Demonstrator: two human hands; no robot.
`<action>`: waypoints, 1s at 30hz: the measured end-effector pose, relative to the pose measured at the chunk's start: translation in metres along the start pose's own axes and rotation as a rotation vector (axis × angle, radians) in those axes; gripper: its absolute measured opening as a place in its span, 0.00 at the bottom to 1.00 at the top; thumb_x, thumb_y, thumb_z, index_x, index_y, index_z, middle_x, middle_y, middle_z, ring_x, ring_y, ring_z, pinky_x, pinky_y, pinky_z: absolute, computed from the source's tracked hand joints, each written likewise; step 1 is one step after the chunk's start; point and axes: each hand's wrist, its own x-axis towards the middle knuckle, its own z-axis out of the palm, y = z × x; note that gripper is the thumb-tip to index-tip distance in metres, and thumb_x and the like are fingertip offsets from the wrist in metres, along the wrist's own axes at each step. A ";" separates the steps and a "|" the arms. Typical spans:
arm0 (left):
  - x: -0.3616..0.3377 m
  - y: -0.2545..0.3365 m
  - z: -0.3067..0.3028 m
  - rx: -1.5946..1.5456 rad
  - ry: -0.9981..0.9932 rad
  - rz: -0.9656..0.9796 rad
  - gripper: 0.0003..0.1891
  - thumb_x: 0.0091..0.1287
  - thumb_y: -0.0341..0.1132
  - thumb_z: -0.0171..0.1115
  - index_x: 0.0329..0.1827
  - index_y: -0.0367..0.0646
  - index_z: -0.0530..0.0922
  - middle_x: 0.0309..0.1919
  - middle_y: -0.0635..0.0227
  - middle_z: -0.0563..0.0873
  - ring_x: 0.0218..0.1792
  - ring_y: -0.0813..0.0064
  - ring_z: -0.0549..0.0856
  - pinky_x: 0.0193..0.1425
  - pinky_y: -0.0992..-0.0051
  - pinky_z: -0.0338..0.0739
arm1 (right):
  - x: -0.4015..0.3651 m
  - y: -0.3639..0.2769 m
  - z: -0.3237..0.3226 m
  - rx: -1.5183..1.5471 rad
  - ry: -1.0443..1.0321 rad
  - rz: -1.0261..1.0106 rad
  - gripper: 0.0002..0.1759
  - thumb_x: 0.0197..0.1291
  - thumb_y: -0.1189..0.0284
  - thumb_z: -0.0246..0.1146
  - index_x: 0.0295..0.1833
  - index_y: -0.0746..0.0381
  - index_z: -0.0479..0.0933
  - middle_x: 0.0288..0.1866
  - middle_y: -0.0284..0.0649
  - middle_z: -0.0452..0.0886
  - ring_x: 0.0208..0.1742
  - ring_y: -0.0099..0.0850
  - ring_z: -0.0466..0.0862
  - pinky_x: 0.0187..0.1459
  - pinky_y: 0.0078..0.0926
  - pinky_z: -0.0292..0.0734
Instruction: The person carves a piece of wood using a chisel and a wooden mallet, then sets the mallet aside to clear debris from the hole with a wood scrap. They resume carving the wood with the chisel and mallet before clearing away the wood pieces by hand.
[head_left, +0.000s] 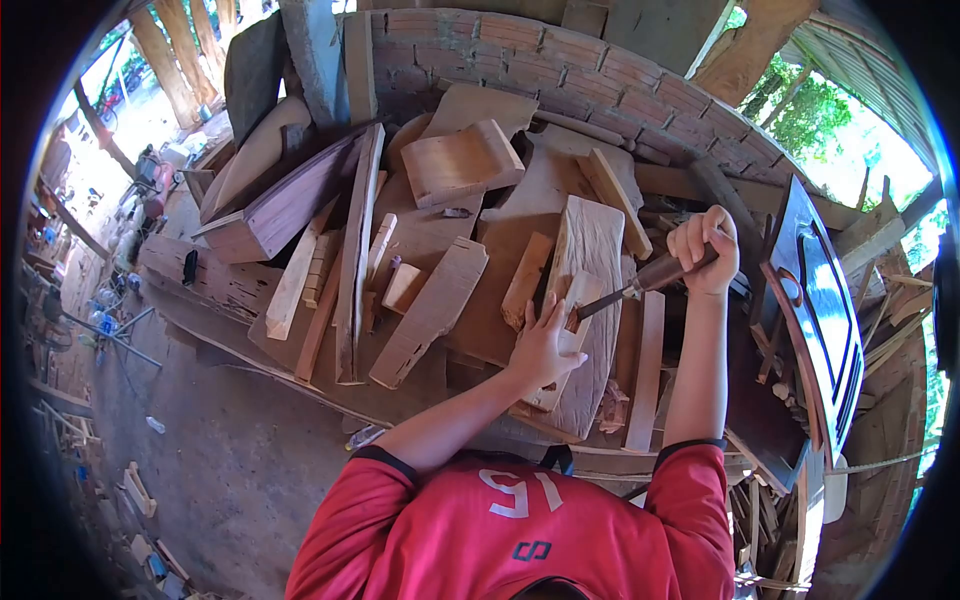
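My right hand is closed around the dark wooden handle of a chisel, raised to the right of the work. The chisel's metal blade slants down to the left, its tip at a small dark notch in a pale wood piece. That piece lies lengthwise on a thick, rough wooden board. My left hand lies over the pale piece and holds it against the board, fingers toward its far end and thumb across its right side. Left of this hand rests a short reddish block.
Wood offcuts cover the workbench, among them a flat plank and a hollowed block. A long wooden box stands at left, a glossy dark panel leans at right. Behind runs a brick wall.
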 end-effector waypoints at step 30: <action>-0.001 0.003 -0.005 -0.005 0.003 0.066 0.48 0.47 0.50 0.71 0.67 0.33 0.58 0.68 0.45 0.58 0.68 0.32 0.47 0.71 0.53 0.50 | -0.007 0.001 0.046 -0.387 0.723 -0.146 0.08 0.59 0.76 0.53 0.27 0.64 0.68 0.15 0.36 0.66 0.13 0.24 0.66 0.18 0.20 0.63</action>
